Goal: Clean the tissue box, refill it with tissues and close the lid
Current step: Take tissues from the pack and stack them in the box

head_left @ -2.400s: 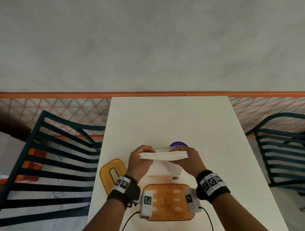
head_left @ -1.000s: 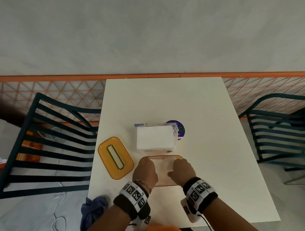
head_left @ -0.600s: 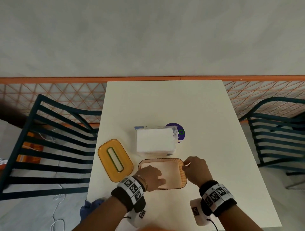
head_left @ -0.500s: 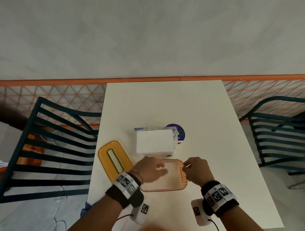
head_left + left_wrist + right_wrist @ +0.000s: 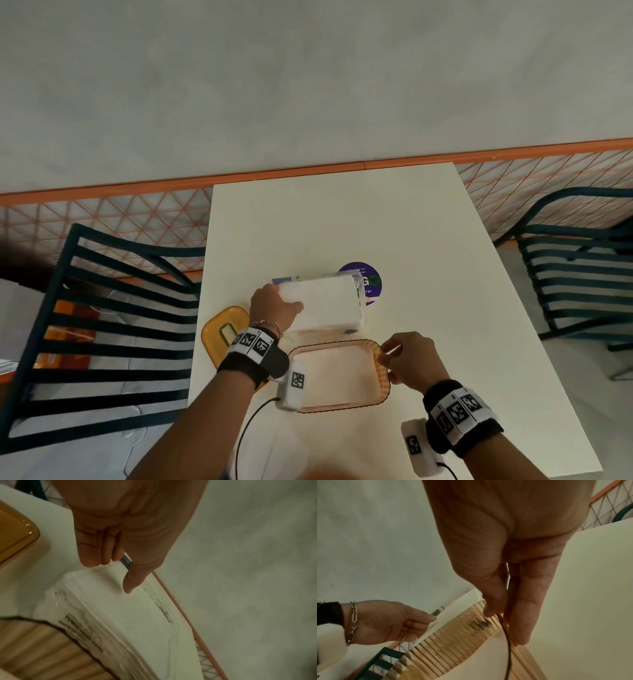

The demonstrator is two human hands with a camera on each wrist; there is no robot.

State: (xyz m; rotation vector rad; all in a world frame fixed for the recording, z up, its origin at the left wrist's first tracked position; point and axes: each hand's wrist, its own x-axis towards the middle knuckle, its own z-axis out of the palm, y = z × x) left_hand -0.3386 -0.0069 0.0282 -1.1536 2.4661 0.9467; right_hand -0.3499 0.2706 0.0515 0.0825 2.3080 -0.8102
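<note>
On the white table (image 5: pixel 428 240), our left hand (image 5: pixel 272 308) grips the tissue stack (image 5: pixel 322 305) just beyond the open tissue box (image 5: pixel 385 377), whose right rim our right hand (image 5: pixel 409 359) pinches.

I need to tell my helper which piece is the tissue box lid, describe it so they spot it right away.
On the white table, look to its left edge, beside the person's left hand. The lid lies flat there: amber-yellow plastic with a slot in its middle, unlike the open box and the white tissue pack.

Open orange tissue box (image 5: pixel 383 377) just beside wrapped white tissues (image 5: pixel 325 305)
</note>
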